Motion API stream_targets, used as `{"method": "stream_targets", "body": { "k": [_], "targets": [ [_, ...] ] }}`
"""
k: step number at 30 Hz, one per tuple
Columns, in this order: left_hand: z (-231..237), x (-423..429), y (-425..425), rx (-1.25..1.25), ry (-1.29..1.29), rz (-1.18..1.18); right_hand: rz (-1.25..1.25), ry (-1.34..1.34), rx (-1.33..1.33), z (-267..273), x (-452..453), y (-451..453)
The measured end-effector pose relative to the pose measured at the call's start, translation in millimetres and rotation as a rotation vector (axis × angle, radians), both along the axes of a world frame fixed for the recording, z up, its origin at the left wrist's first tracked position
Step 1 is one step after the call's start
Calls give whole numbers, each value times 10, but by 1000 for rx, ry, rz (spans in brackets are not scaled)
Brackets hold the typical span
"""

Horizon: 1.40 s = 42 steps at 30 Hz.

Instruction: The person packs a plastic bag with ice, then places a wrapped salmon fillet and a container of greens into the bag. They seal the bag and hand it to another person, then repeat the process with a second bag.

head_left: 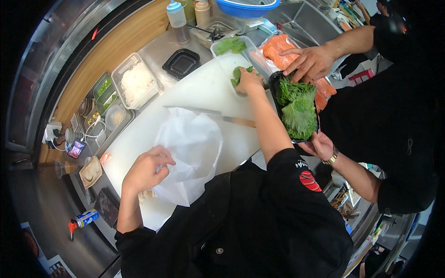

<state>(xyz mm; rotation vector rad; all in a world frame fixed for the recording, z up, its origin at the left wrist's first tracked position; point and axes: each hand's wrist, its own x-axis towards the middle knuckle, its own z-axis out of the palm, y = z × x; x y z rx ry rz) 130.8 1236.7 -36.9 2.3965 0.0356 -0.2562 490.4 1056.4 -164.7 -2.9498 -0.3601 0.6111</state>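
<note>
My left hand [148, 170] is at the near left edge of a crumpled white plastic bag [189, 149], its fingers curled; whether it pinches the bag is unclear. My right hand [251, 81] reaches to green shiso leaves [237, 75] in a clear plastic container [227, 83] on the white cutting board [139, 139], and its fingers rest on the leaves. Behind the bag lies a long knife [198, 110], its wooden handle passing under my right forearm. A co-worker's hands hold a black tray [274, 93] of leafy shiso [299, 111] close by my right arm.
Salmon fillets [278, 50] lie beyond the co-worker's hand, near a steel sink [313, 17]. A black plastic tray [181, 63] and a tub of shredded white radish or noodles [137, 83] stand along the back. A torch canister [87, 218] lies at the left.
</note>
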Motion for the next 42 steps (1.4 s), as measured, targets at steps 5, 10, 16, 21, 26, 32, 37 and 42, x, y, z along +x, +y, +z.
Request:
{"method": "stream_targets", "body": {
  "k": [5,10,16,21,26,32,37,42],
  "targets": [
    [-91,-17,160,-92,38,50,10,-75,192,38,128,-13],
    [-162,-21,215,-102,-3,53,114,-282,402,123,322,-49],
    [-199,-45,217,-114,-37,59,147,-200,184,333,353,-118],
    [-238,-97,201,-140,-41,72,355,118,-46,280,299,-238],
    [-168,-85,225,-130,-26,38,424,-156,114,376,-296,-340],
    [53,44,48,-71,-261,218,506,-167,1004,1046,-1831,-435],
    [482,123,-153,45,-394,127,455,-286,718,814,-2033,-394],
    [909,-10,-317,36,-397,11,691,-667,964,819,-1936,-452]
  ]
}}
